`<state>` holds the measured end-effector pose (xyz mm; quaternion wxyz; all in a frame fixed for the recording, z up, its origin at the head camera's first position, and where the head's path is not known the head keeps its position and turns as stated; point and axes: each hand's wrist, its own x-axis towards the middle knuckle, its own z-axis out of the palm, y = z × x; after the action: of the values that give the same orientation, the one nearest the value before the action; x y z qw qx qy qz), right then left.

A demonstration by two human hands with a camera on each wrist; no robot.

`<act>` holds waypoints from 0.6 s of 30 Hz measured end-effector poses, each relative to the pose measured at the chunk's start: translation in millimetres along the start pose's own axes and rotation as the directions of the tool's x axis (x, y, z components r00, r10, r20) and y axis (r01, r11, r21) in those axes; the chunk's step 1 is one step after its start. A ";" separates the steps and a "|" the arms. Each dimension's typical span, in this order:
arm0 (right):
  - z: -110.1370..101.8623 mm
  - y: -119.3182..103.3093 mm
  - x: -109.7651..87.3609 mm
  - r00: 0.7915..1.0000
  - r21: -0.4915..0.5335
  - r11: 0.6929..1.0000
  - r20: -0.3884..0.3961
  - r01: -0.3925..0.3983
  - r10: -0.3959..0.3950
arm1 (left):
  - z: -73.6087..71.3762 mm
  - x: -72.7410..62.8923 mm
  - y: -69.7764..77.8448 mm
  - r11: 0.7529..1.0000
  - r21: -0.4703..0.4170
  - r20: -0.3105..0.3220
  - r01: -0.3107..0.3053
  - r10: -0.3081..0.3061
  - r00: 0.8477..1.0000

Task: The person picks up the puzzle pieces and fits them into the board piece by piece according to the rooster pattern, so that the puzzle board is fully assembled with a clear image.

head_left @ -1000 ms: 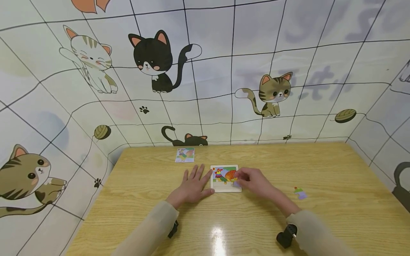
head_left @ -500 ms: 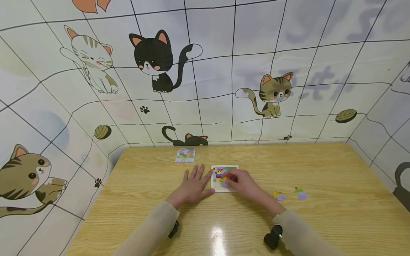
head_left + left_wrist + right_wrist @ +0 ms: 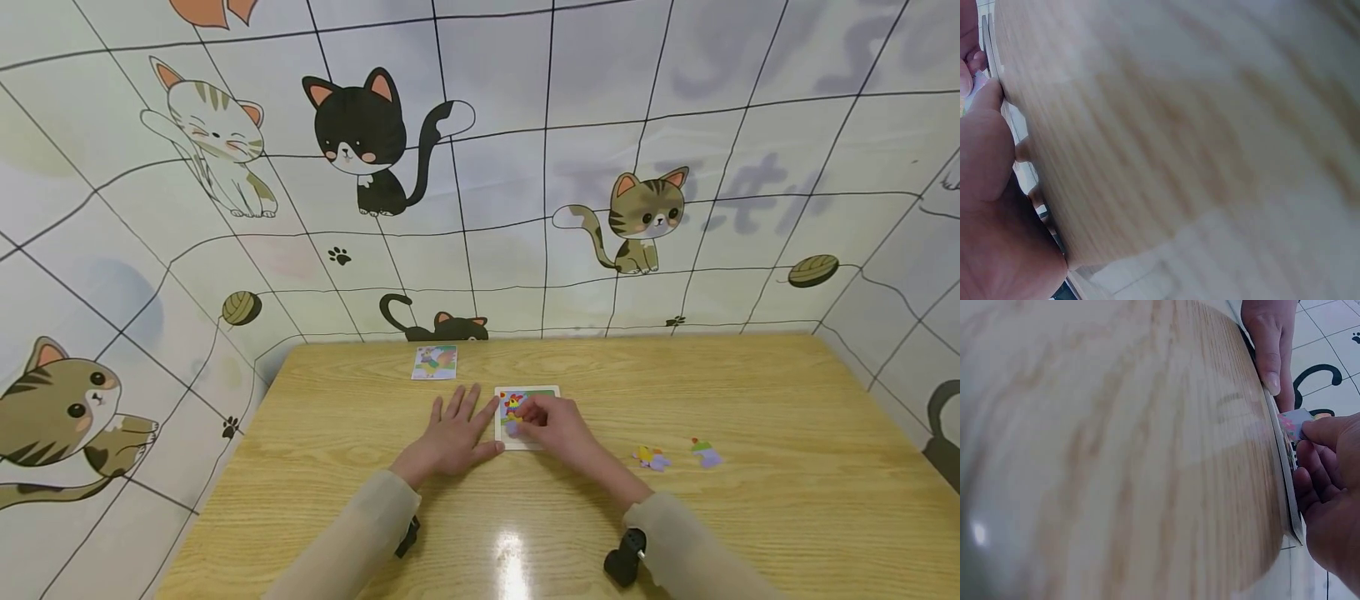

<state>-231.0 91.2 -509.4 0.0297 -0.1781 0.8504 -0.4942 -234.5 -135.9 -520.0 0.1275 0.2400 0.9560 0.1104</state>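
Observation:
A small jigsaw puzzle in a white-edged tray (image 3: 528, 388) lies on the table, with a colourful rooster picture partly filled in. My left hand (image 3: 453, 442) lies flat with its fingers spread, thumb and index finger at the tray's left edge. Over the tray, my right hand (image 3: 557, 427) pinches a pale purple puzzle piece (image 3: 1295, 422) between thumb and fingers, near the lower left of the picture. The right wrist view has this piece tilted up above the tray's surface. My right hand covers the right part of the puzzle.
To the right on the wooden table (image 3: 337, 533) lie loose puzzle pieces (image 3: 651, 457) in yellow and purple, and another green-and-purple piece (image 3: 705, 452). A square picture card (image 3: 435, 363) lies at the back left. A cat-patterned wall (image 3: 510, 183) stands behind the table.
My right hand has moved left across the tray with the puzzle piece, from its right edge to the lower left. Loose pieces once behind the forearm now show. The left hand stays put.

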 end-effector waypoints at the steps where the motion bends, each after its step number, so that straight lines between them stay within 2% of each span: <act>1: 0.7 -0.4 0.1 1.000 0.000 1.000 0.001 -0.003 0.003 | -0.2 0.0 0.1 1.000 0.003 0.003 0.002 -0.002 1.000; 18: 7.5 -1.6 -2.2 0.999 -0.010 1.000 -0.032 -0.014 0.013 | -4.6 -2.0 3.4 1.000 0.010 0.002 -0.003 0.003 1.000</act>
<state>-226.8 85.0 -512.2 0.0184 -0.1646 0.8544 -0.4926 -232.8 -134.6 -514.3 0.1272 0.2422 0.9560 0.1056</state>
